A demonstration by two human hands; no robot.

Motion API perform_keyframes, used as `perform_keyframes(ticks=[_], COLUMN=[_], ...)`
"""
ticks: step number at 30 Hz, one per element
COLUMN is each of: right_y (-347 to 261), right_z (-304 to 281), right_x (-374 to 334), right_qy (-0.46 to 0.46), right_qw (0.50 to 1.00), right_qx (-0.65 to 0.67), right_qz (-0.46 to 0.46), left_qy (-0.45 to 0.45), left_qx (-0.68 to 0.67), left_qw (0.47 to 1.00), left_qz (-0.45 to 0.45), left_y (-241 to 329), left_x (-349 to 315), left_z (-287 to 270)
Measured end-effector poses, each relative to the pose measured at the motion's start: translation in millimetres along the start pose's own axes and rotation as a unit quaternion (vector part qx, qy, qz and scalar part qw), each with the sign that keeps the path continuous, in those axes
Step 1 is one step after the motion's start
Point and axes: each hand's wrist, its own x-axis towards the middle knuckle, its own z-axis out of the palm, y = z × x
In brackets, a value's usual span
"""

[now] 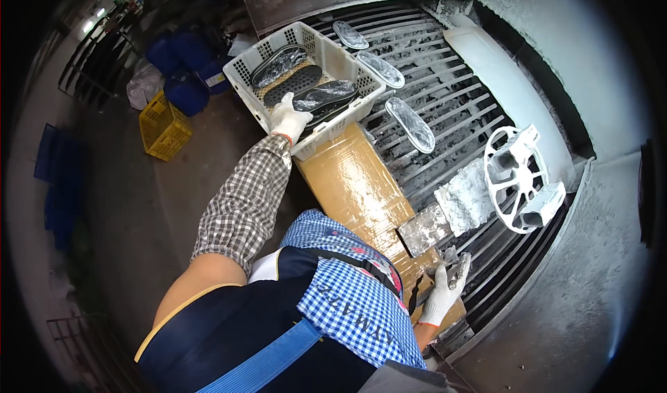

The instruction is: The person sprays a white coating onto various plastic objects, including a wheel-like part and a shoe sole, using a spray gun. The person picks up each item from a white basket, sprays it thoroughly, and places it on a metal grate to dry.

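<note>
My left hand, in a white knitted glove, reaches over the near rim of a white plastic crate. Its fingers close around the near end of a black shoe sole with a shiny patch. Two other dark soles, one shiny on top and one dotted with holes, lie beside it. At the lower right, my right hand, gloved too, rests beside a slatted metal grate. Its thumb and fingers stand apart, and the fingertips are stained grey. I see nothing held in it.
Three silvery-faced soles, the nearest among them, lie on the grate. A white spoked wheel with two box-shaped brackets stands at right. Tape-covered cardboard lies before me. A yellow crate and blue drums stand on the left floor.
</note>
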Motion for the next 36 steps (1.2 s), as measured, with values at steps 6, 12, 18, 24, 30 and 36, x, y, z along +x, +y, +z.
perform_keyframes(ticks=[6, 12, 18, 24, 30, 36], right_y=[9.2, 25.7, 12.6, -30.1, -22.8, -33.7], right_z=[-6.0, -21.1, -28.4, 0.8, 19.1, 23.2], right_x=[-0.4, -0.6, -8.0, -5.0, -10.1, -6.0], right_qy=[0.031, 0.04, 0.036, -0.005, -0.081, -0.122], right_qw=[0.999, 0.999, 0.999, 0.994, 0.996, 0.97], right_qx=[0.002, -0.019, 0.037, 0.11, 0.035, -0.086], right_qz=[-0.021, -0.012, -0.003, 0.021, -0.021, -0.193], left_qy=[-0.08, -0.105, -0.211, -0.391, -0.544, -0.609], left_qx=[-0.501, -0.603, -0.571, -0.547, -0.491, -0.447], left_qw=[0.842, 0.776, 0.791, 0.729, 0.646, 0.624], left_qz=[-0.185, -0.153, -0.057, -0.13, -0.214, -0.201], left_y=[-20.4, -38.4, 18.1, 85.2, 119.3, 148.5], left_x=[38.9, 62.1, -6.9, -118.2, -185.0, -223.2], left_z=[30.8, 20.1, -65.5, -47.5, 15.3, 55.5])
